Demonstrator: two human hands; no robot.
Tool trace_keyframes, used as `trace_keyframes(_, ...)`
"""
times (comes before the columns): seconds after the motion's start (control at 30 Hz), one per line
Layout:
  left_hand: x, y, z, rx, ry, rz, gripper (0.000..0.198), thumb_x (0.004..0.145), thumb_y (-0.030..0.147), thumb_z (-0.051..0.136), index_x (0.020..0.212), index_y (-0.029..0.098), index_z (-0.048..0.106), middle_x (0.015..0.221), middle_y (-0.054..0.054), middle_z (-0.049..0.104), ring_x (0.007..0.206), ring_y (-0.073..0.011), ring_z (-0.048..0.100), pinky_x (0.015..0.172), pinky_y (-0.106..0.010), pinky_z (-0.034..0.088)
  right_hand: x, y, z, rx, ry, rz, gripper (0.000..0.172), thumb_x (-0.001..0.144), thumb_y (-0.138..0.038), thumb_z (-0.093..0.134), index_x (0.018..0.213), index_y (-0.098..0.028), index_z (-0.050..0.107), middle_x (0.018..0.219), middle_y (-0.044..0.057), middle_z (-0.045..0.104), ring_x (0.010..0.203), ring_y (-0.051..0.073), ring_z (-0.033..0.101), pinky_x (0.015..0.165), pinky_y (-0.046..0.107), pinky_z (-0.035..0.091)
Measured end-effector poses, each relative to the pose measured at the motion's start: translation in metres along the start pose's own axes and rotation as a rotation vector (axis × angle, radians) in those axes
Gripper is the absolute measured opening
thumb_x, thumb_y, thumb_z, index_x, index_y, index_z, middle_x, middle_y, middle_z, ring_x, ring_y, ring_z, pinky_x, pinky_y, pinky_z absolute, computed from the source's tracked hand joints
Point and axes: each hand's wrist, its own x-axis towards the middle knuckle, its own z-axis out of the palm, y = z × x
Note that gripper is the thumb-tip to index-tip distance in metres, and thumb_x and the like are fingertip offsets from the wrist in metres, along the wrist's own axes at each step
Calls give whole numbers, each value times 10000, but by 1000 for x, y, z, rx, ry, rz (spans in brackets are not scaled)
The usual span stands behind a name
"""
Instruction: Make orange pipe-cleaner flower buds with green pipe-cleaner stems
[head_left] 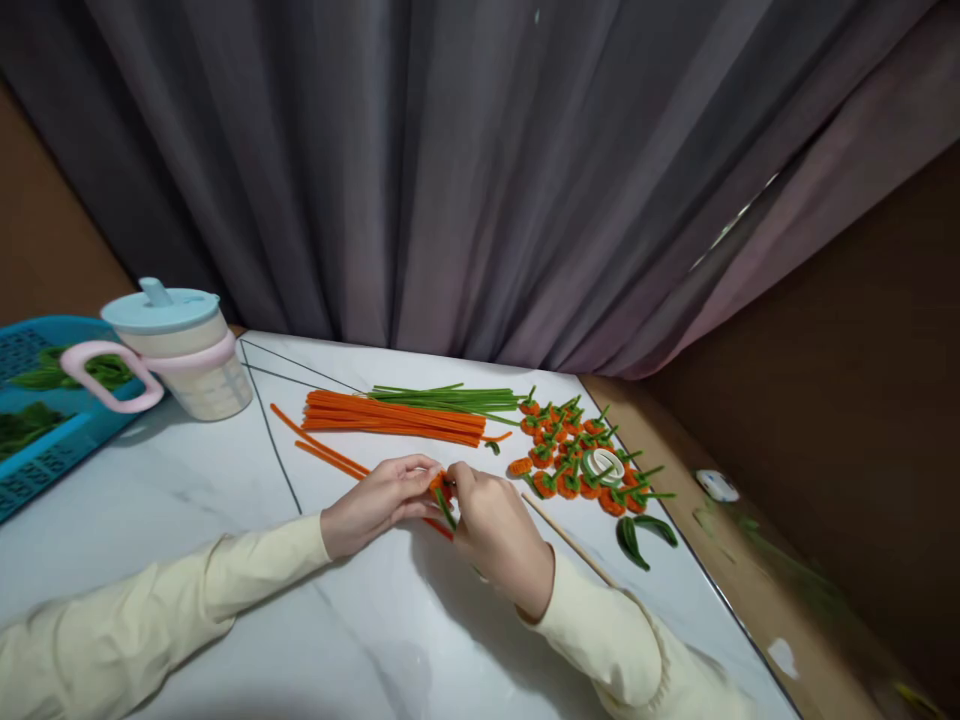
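Between my hands is a small orange pipe-cleaner pumpkin with a green stem pointing down toward me. My left hand pinches it from the left with thumb and fingers. On its other side, my right hand has its fingers closed at the pumpkin's edge and stem; the fingertips are partly hidden. Loose orange pipe cleaners run beneath my left hand. Behind them lie a bundle of orange pipe cleaners and a bundle of green pipe cleaners. A thin wooden stick lies beside my right wrist.
Several finished-looking orange pumpkins with green stems cluster at the right, around a white ring-shaped roll. Two dark green curled pieces lie nearer. On the left stand a lidded cup with a pink handle and a blue basket holding green leaves.
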Motion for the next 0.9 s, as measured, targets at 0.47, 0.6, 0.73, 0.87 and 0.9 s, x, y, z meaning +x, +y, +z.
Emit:
trace_keyframes(0.47,4,-16,-16,62,-106,-137,290,709,380,737,726,112,629,691,-37,649,604,-118,606,632,-239,492,-9,18,5,258,-178,-106,350,632,53,490,901,-164,542,717,20,660,595,158,577,508,222,276)
trace_keyframes(0.6,3,-15,-14,54,-93,-124,274,747,381,708,755,114,645,708,-41,644,627,-119,604,647,-236,500,-14,20,8,218,-124,-113,275,692,16,516,900,-160,547,789,47,684,650,179,607,533,235,298)
trace_keyframes(0.73,-1,-17,-6,-30,-59,-89,317,840,405,603,1017,147,661,931,-85,667,840,-162,615,752,-266,498,-15,16,16,137,-50,-49,179,763,-61,537,928,-131,540,843,96,689,664,208,625,542,262,316)
trace_keyframes(0.87,-5,-22,-2,-85,-13,-57,413,828,390,627,1202,218,594,1025,-57,650,867,-148,598,853,-287,460,-15,14,24,223,11,-29,184,780,-62,532,950,-130,511,860,101,677,670,197,624,556,256,359)
trace_keyframes(0.9,-6,-23,-1,-77,0,-55,436,818,395,638,1213,217,591,978,-48,656,826,-138,597,859,-285,453,-16,14,25,262,28,-36,196,780,-49,525,954,-136,503,864,94,674,680,192,623,565,252,370)
